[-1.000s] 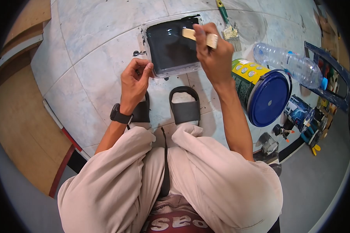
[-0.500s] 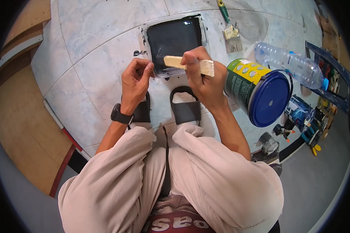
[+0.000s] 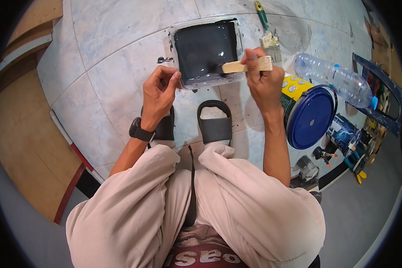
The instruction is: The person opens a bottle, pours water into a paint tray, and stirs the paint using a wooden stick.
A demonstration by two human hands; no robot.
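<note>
A clear plastic tray on the tiled floor holds dark liquid. My left hand pinches the tray's near left corner between thumb and fingers. Closed around a pale wooden stick, my right hand is over the tray's near right corner. The stick's far end is dark and dips into the liquid near the tray's front edge.
A brush with a green handle lies behind my right hand. To the right are a blue-lidded bucket, a clear plastic bottle, a dark blue frame and a spray gun. Wooden boards stand at left.
My right hand has swept the stick from the tray's upper right to its near left, then right along the front edge. My left hand has stayed at the corner. The view has shifted slightly.
</note>
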